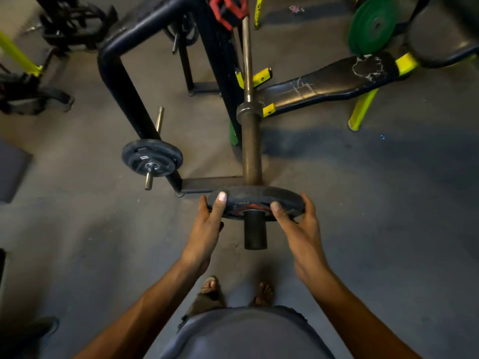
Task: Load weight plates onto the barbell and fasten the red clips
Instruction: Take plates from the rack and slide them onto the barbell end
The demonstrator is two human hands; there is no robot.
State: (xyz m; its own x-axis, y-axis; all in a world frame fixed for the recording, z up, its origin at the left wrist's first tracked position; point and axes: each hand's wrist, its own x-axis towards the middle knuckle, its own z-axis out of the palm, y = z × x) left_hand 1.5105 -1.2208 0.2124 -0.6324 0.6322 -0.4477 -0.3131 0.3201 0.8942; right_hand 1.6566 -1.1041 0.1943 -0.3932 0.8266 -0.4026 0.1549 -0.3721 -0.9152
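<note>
A black weight plate (255, 196) with a red centre ring sits on the near end of the barbell sleeve (251, 151), whose dark tip pokes out towards me through the hole. My left hand (208, 224) grips the plate's left rim, thumb on its face. My right hand (298, 224) grips the right rim the same way. The barbell (246, 55) runs away from me on the black rack. A red clip (228, 11) is at the top beside the bar, slightly blurred.
A black rack frame (121, 73) stands left, with another black plate (152, 158) on a storage peg. A cracked black bench (329, 81) with yellow legs lies right. A green plate (373, 24) is at the upper right. My feet (233, 291) are on the concrete floor.
</note>
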